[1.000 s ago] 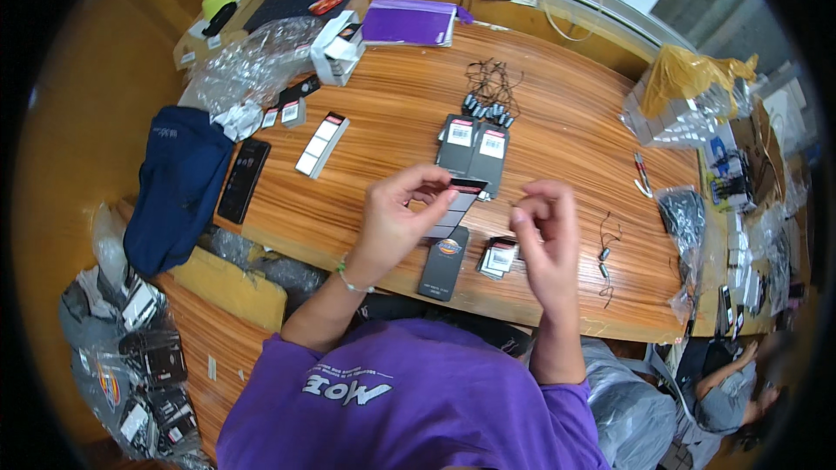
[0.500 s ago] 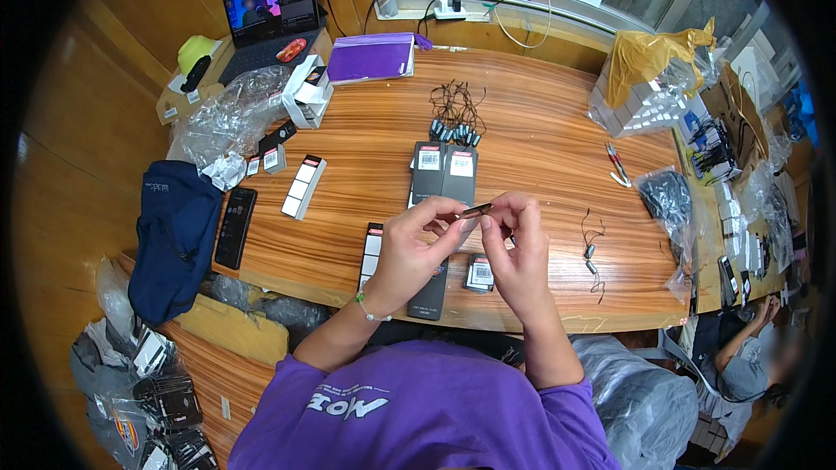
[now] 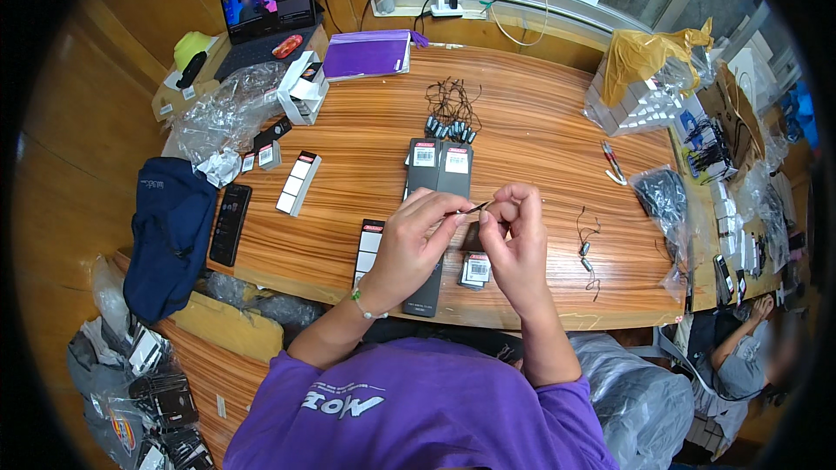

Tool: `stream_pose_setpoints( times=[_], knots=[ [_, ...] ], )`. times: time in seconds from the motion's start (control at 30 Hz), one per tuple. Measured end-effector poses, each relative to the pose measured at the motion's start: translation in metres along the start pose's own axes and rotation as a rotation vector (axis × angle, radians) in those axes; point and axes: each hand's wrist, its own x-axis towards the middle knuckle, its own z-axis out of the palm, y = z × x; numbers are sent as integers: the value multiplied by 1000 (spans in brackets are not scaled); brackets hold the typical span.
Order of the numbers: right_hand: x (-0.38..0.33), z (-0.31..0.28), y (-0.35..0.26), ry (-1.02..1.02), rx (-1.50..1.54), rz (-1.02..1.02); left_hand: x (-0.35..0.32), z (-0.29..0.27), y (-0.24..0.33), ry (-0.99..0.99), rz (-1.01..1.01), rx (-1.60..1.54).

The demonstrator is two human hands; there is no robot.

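My left hand (image 3: pixel 416 239) and my right hand (image 3: pixel 517 251) meet above the table's front part, both closed in a pinch. Between their fingertips is a small, thin dark strip (image 3: pixel 474 209), seen nearly edge-on; its exact kind is too small to make out. Under my hands lie long dark grey cards (image 3: pixel 440 170) with red-and-white labels, partly hidden by my left hand. A small stack of labelled cards (image 3: pixel 475 270) sits below the gap between my hands. A dark card with white panels (image 3: pixel 369 244) lies left of my left wrist.
Beyond the grey cards is a bundle of black cords with metallic cylinders (image 3: pixel 451 126). Two more corded cylinders (image 3: pixel 585 248) lie right, near red-handled pliers (image 3: pixel 614 162). A phone (image 3: pixel 230 224), navy bag (image 3: pixel 172 235), purple notebook (image 3: pixel 367 56) and laptop (image 3: pixel 261 22) are left; another person (image 3: pixel 740 339) sits right.
The dark strip has turned slightly between my fingertips and shows a thinner side. My hands stay almost in place, while the whole view has shifted a little.
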Motion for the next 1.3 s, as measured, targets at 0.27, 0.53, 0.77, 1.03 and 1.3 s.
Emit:
stream_pose_setpoints(
  times=[0.27,0.53,0.77,1.03,1.3],
  knots=[
    [6,2,-1,-37,125,70,0,1,-1,19,-16,-35],
    [17,-7,-3,-126,420,152,7,-2,4,43,173,91],
    [22,-10,-6,-132,511,234,15,-10,-2,88,394,342],
    [19,-13,12,-83,578,267,21,-10,-10,118,570,601],
    [20,-16,6,-223,652,437,24,-13,-9,-2,624,613]
  ],
)
